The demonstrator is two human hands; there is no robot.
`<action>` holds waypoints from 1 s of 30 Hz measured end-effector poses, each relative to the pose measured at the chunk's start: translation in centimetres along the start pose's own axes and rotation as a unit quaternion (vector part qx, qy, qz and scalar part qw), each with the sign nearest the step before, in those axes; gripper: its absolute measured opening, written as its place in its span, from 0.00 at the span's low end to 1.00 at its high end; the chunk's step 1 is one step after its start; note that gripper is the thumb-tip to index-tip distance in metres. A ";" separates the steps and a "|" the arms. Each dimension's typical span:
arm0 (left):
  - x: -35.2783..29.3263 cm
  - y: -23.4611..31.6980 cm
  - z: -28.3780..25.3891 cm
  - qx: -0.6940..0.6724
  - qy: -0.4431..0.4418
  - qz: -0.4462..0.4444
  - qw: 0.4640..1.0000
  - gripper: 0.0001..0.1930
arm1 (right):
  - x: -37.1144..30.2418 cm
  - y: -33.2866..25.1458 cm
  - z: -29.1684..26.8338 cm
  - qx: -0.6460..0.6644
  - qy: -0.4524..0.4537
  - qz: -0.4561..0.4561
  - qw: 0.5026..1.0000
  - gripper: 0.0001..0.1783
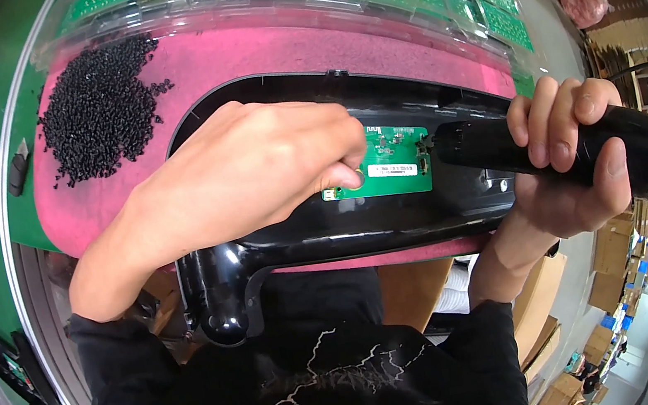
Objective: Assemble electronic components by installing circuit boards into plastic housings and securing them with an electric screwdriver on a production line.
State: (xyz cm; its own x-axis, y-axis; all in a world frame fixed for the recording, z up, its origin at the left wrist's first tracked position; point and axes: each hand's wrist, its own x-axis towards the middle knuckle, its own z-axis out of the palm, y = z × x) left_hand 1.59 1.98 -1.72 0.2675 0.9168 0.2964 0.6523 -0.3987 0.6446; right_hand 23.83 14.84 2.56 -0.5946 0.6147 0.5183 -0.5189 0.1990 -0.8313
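Right hand wraps driver, three o'clock of board; left hand pinched narrow, any contents hidden; keep driver square!

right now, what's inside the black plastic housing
A green printed circuit board with a white label lies inside the black plastic housing. The left hand covers part of the board; whatever lies beneath board, hand and black cylindrical tool can't be seen.

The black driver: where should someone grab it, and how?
Probably hold the driver around its thick body, coming from the near right side: the tube shape suits wrapping, as the right hand does. Its narrow end points left toward the board, so leave that free.
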 end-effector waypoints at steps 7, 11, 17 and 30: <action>0.0 0.1 0.0 0.041 -0.063 -0.020 0.997 0.11 | 0.6 0.1 1.0 -0.022 0.015 0.057 0.998 0.18; -0.5 0.4 -0.4 0.068 -0.089 -0.052 0.992 0.11 | 1.3 1.1 1.4 -0.010 -0.013 0.038 0.999 0.15; -0.1 0.5 -0.4 0.058 -0.101 -0.065 0.991 0.12 | 1.4 1.1 1.3 -0.027 0.018 0.035 0.999 0.17; -0.1 0.0 0.2 0.020 -0.008 0.021 1.000 0.13 | 0.2 0.1 2.6 0.312 0.096 0.022 0.945 0.12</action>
State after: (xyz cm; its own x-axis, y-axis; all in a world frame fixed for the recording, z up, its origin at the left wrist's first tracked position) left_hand 1.65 1.89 -1.88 0.3056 0.8998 0.3114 0.6684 -0.4357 0.6029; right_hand 22.11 13.01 3.10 -0.5333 0.7507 0.3899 -0.7925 -0.2823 -0.5406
